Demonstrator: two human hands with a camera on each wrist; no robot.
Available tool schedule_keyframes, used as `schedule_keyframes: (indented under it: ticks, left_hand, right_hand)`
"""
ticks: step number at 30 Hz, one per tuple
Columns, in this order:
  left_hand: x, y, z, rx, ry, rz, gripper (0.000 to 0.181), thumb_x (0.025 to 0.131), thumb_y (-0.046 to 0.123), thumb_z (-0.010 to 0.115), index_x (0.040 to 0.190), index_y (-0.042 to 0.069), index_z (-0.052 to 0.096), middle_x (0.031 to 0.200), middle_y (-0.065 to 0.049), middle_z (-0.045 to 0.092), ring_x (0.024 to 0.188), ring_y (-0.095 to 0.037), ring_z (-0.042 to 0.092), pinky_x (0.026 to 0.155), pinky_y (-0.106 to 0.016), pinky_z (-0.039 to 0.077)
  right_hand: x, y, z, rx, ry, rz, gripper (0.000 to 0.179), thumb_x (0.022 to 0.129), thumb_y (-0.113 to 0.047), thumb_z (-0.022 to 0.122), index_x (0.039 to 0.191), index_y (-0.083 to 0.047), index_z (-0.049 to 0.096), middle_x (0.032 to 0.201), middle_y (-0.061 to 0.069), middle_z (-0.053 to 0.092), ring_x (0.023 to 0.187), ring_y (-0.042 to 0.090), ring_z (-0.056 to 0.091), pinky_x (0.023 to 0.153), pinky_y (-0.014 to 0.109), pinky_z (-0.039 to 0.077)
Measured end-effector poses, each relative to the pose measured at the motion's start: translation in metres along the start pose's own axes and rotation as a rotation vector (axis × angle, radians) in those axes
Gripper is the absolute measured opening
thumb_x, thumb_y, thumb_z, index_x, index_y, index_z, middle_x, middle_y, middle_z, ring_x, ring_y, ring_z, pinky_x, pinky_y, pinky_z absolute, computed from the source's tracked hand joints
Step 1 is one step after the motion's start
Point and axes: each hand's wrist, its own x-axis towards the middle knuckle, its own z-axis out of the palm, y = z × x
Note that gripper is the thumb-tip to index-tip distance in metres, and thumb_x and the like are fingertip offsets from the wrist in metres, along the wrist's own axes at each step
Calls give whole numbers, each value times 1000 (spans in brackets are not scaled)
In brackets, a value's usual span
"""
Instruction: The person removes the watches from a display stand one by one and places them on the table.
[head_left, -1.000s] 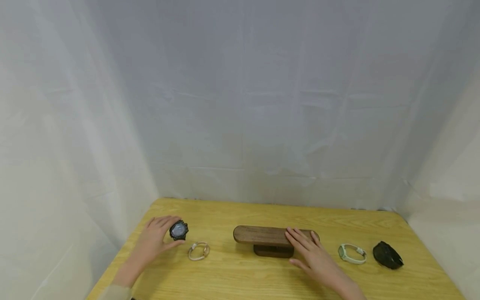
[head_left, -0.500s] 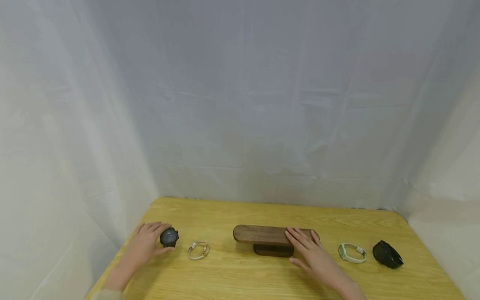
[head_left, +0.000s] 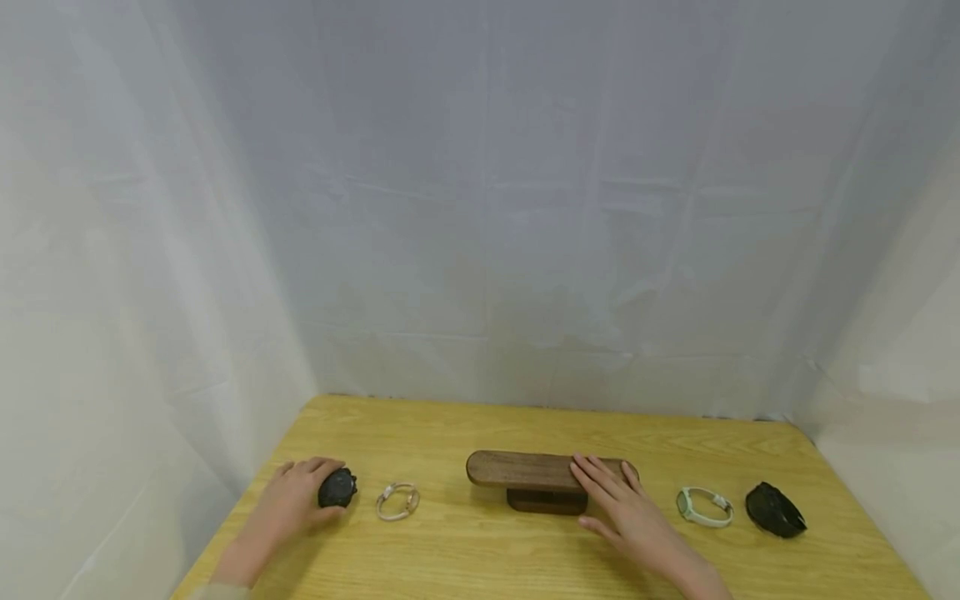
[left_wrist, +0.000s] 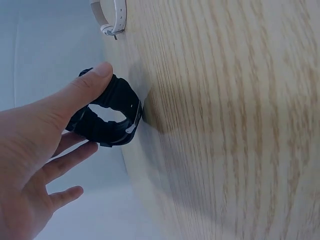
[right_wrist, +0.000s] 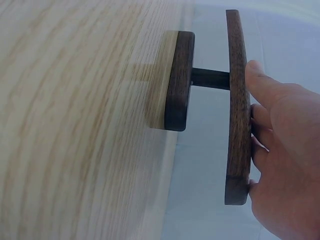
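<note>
At the left of the table, my left hand [head_left: 288,500] pinches a black wristwatch [head_left: 337,490] between thumb and fingers. The left wrist view shows the watch's strap [left_wrist: 120,95] closed in a loop, its lower edge right at the tabletop. A dark wooden watch stand [head_left: 517,472], a rounded bar on a short post and base [right_wrist: 180,82], stands mid-table with nothing on its bar. My right hand [head_left: 633,521] rests on the right end of that bar, fingers straight and flat along its top.
Beside the left hand lies a small watch with a whitish strap [head_left: 395,517]. Right of the stand are a pale green watch [head_left: 708,522] and another black watch [head_left: 772,510]. Pale curtains [head_left: 480,250] hang behind and beside the wooden table [head_left: 450,567].
My left hand has brought the black watch left and nearer to me, down to the tabletop, tilting its face out of sight. The right hand and the stand have stayed put.
</note>
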Motion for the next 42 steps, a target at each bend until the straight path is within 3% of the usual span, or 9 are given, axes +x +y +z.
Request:
schedule_keyframes:
  ticks: [11,18,20,24,26,32,42]
  left_hand:
    - [4,10,11,-14,29,15,64,71,35,92,125,7,69,120,-17,69,111,-38,65,96,-68,48]
    - [3,9,19,-26,11,18,66,75,35,89,131,8,66,127,-17,68,115,-40,64,99,-72,44]
    - [3,10,21,-33,0,18,66,76,34,88,132,8,65,128,-17,67,115,-40,64,100,-73,42]
    - [2,10,22,-56,-27,15,66,78,30,88,134,7,63,131,-17,66,116,-41,63,100,-74,41]
    - [2,10,22,-71,-39,10,65,78,26,88,134,7,63,132,-18,65,117,-41,63,100,-75,40]
    - [2,8,20,-102,-77,2,64,77,15,88,134,6,62,138,-20,61,121,-42,61,100,-79,36]
    - [-1,5,20,-149,-142,-14,66,81,13,84,141,6,56,145,-21,55,128,-43,55,102,-79,34]
  right_hand:
    - [0,-1,-1,13,-6,13,76,91,-28,76,155,-10,41,162,4,36,146,31,39,116,66,25]
    - [0,-2,0,3,11,-5,75,90,-28,77,154,-8,43,162,5,37,144,32,41,113,67,28]
    - [0,-2,0,-2,14,-5,75,90,-28,76,155,-9,42,162,5,37,145,32,40,116,65,26]
    - [0,0,2,-1,20,-12,75,91,-28,76,155,-9,42,162,5,36,145,32,40,127,51,10]
    - [0,0,2,-3,22,-15,75,91,-28,76,155,-9,42,162,7,38,145,32,40,127,50,8]
    - [1,1,3,-19,28,-21,76,89,-28,77,154,-9,43,158,11,43,144,31,41,114,66,28]
    - [2,-1,-1,10,2,4,76,90,-28,76,155,-9,42,161,8,39,145,32,39,111,70,28]
